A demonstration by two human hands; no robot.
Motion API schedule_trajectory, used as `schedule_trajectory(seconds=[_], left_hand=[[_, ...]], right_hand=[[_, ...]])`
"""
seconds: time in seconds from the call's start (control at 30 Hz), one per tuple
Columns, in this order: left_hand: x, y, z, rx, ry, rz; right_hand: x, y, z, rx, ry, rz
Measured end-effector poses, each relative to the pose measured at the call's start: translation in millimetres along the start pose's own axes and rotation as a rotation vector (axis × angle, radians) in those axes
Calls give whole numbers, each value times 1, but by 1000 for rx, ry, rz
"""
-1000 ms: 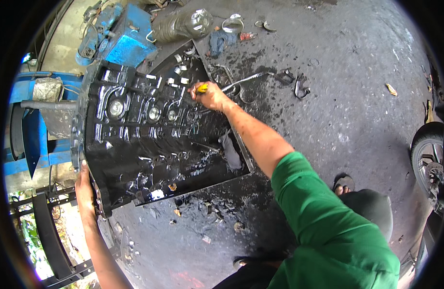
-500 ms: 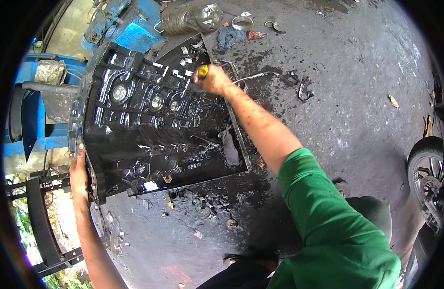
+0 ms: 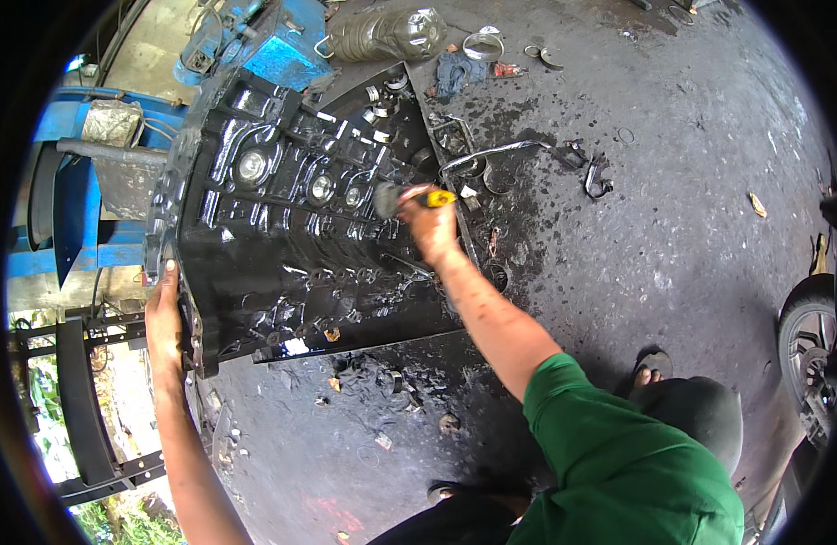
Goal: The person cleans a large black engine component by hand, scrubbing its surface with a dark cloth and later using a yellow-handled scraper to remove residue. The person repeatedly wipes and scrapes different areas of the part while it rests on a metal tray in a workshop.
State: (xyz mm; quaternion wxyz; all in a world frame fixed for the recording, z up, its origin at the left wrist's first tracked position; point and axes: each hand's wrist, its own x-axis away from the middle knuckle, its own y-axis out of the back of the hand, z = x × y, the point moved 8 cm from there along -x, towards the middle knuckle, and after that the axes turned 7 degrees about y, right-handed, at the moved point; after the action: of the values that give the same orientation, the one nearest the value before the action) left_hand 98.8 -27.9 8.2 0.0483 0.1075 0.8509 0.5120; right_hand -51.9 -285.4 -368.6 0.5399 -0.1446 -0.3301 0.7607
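Note:
A large black engine block (image 3: 282, 236), wet and shiny with oil, lies tilted in a dark metal tray (image 3: 414, 329). My left hand (image 3: 165, 318) grips the block's left edge; the thumb lies along the rim and the other fingers are mostly hidden. Closed around a brush with a yellow handle (image 3: 442, 198), my right hand (image 3: 429, 227) is over the block's right end. The greyish bristles (image 3: 387, 200) point left, at the block's surface. Round plugs show on the block's upper side.
Bearing shells (image 3: 373, 94) lie in the tray's far corner. Beyond are a clear plastic jug (image 3: 382, 36), a blue rag (image 3: 459, 73) and a blue machine (image 3: 287, 41). A bent metal strip (image 3: 495, 153) rests on the oily floor. A motorcycle wheel (image 3: 807, 345) stands at right.
My right hand has moved the brush nearer and to the right across the block, and the bristles now show. My left hand stays on the block's edge. The whole view has shifted slightly.

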Motion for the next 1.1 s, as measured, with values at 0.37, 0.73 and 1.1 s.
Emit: schedule_trajectory(seconds=[0.37,0.73,1.1], left_hand=[[-6,2,-1,-48,-33,-6],[-4,2,6,-11,21,6],[-6,3,7,-32,-36,-8]], right_hand=[[32,-28,-59,-767,-334,-581],[4,-13,-37,-627,-205,-32],[-13,-14,-16,417,170,-74]])
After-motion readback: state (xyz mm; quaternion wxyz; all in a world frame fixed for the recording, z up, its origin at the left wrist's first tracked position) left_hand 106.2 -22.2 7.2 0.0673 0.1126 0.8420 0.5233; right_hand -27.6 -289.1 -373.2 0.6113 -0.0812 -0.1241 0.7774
